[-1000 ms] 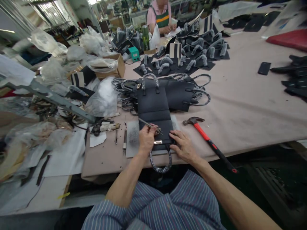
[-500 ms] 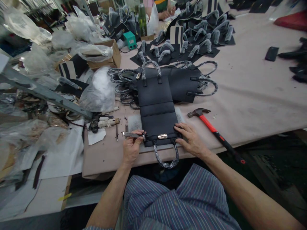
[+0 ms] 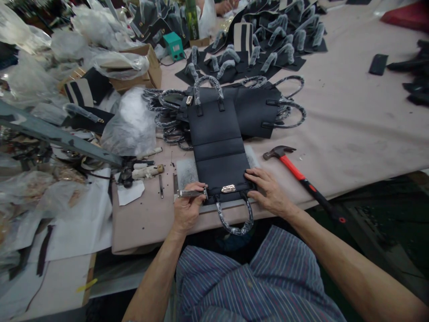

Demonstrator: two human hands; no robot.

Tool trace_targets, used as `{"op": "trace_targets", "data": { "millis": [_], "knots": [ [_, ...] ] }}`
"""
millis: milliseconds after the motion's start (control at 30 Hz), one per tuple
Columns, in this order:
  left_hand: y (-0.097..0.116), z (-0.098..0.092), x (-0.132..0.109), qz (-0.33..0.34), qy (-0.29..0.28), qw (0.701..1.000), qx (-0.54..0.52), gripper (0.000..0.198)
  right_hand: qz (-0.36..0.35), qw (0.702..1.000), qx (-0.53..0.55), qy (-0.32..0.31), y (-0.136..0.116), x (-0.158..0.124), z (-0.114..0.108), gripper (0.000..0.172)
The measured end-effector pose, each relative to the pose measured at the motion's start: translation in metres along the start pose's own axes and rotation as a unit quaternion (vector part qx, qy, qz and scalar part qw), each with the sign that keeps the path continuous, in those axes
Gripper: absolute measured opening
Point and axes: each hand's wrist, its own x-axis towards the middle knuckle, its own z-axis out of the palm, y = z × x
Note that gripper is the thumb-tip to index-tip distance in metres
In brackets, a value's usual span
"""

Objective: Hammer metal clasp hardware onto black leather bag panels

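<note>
A flat black bag panel (image 3: 217,147) with wrapped handles lies on the table before me, a silver clasp (image 3: 228,189) near its front edge. My left hand (image 3: 186,209) is closed on a thin metal tool (image 3: 191,193) lying level, its tip at the panel's left front corner. My right hand (image 3: 270,191) lies flat with fingers spread on the panel's right front corner, beside the clasp. The near handle (image 3: 236,221) hangs over the table's edge.
A red-handled hammer (image 3: 301,179) lies right of the panel. More black bag panels (image 3: 259,114) are stacked behind. Small tools (image 3: 144,172), plastic bags (image 3: 129,125) and a cardboard box (image 3: 147,71) crowd the left. Another person's hand (image 3: 224,6) works at the far end.
My left hand has carried the metal tool from on top of the panel to its left front corner, now held level. The view has tilted downward. My right hand stays put.
</note>
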Motion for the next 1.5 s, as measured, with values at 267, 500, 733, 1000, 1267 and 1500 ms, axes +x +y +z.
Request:
{"op": "trace_targets", "data": {
  "millis": [267, 500, 733, 1000, 1267, 1500],
  "knots": [
    [-0.001, -0.001, 0.002, -0.002, -0.007, 1.000, 0.023, 0.009, 0.007, 1.000, 0.001, -0.001, 0.000, 0.001, 0.000, 0.051],
    [0.002, 0.006, -0.006, 0.036, 0.014, 0.992, 0.116, 0.006, 0.011, 1.000, -0.005, 0.000, 0.000, 0.000, 0.001, 0.051],
    [0.004, 0.008, -0.018, 0.044, 0.055, 0.987, 0.147, 0.005, 0.005, 1.000, 0.002, 0.017, 0.002, -0.001, 0.003, 0.051],
    [0.005, 0.008, -0.009, 0.048, 0.004, 0.989, 0.141, 0.004, 0.005, 1.000, 0.014, 0.024, 0.002, -0.002, 0.003, 0.049],
    [0.001, 0.007, -0.004, 0.062, -0.013, 0.987, 0.148, 0.006, 0.015, 0.999, 0.017, 0.022, 0.002, -0.003, 0.003, 0.050],
    [-0.003, 0.010, 0.000, 0.069, -0.020, 0.984, 0.162, 0.006, -0.002, 0.999, 0.011, 0.030, 0.004, -0.002, 0.002, 0.050]
  ]
}}
